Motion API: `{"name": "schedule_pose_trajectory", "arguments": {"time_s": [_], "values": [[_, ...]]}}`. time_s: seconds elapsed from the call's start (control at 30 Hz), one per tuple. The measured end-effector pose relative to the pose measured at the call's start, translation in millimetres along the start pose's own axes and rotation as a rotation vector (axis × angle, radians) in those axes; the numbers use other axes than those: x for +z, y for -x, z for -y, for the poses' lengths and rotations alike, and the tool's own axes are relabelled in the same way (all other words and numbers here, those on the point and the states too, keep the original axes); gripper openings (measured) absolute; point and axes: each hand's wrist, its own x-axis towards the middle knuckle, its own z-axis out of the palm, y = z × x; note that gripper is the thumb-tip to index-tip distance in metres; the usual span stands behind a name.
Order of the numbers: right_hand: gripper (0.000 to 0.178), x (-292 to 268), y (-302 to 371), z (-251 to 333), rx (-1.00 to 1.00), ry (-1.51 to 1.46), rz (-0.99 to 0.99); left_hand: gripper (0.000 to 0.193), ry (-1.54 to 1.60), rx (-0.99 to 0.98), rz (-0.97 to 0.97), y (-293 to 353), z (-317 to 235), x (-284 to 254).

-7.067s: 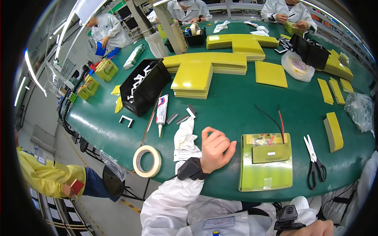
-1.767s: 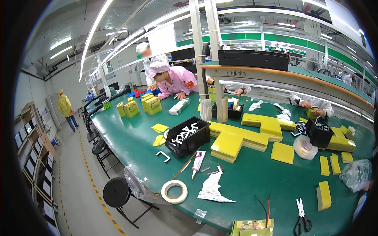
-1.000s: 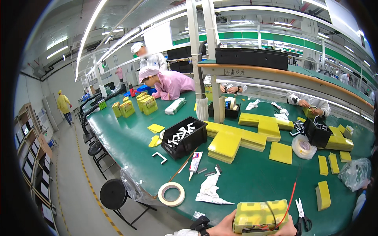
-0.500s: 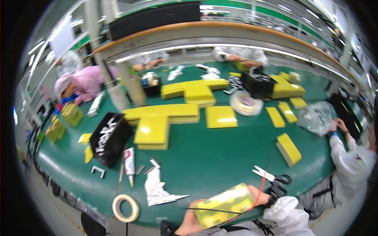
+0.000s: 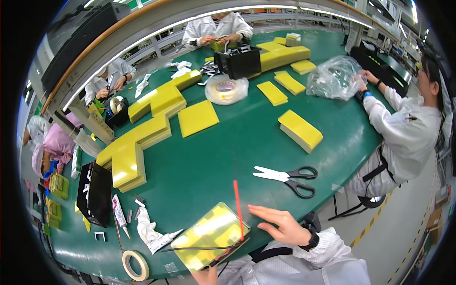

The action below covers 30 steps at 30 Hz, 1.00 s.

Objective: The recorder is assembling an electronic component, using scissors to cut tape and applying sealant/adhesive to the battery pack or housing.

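A yellow, clear-wrapped block (image 5: 209,232) with a red wire (image 5: 239,209) and a black wire (image 5: 199,248) lies tilted at the table's near edge. My left hand (image 5: 205,276) grips its lower end, with most of the fingers hidden beneath it. To the block's right, my right hand (image 5: 284,227) is open and holds nothing, its fingers stretched toward the red wire but apart from the block. Black-handled scissors (image 5: 289,179) lie beyond that hand, blades pointing left. Left of the block are a white tube (image 5: 164,241) and a crumpled white tissue (image 5: 146,225).
A masking tape roll (image 5: 135,265) sits at the near left edge. Stacks of yellow sheets (image 5: 128,166) and a black bin (image 5: 94,194) stand at left. A clear tape roll (image 5: 226,89) lies farther back. At right, a co-worker (image 5: 403,123) handles a clear plastic bag (image 5: 335,78).
My view has swung to the right. The right hand has let go of the block and moved off to its right, opening. The left hand keeps hold, and the block now slants more steeply.
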Motion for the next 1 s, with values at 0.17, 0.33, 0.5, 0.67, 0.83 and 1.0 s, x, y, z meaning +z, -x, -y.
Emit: {"name": "schedule_pose_trajectory", "arguments": {"time_s": [0.17, 0.33, 0.5, 0.67, 0.83, 1.0], "values": [[0.057, 12.7, -11.1, -6.5, -0.29, -0.099, -0.001, 0.031, -0.276, 0.301, -0.056, -10.1, 44.0, -8.3], [0.066, 18.5, -23.7, -14.5, -0.353, -0.051, -0.024, 0.04, -0.253, 0.242, -0.005, -38.2, 40.5, -14.1], [0.068, 15.4, -38.6, -16.8, -0.309, -0.057, -0.049, 0.039, -0.255, 0.288, -0.02, -54.9, 12.2, 14.6], [0.062, -6.8, -37.9, -10.7, -0.317, 0.048, -0.029, 0.038, -0.356, 0.35, -0.056, -62.0, 6.4, 13.4], [0.036, -7.2, -29.0, -13.5, -0.249, 0.032, -0.236, 0.027, -0.387, 0.349, -0.043, -81.3, 2.7, 7.6], [0.035, -2.4, -19.5, -28.0, -0.178, 0.099, -0.257, 0.025, -0.403, 0.346, -0.056, -81.5, 1.2, 7.3]]}}
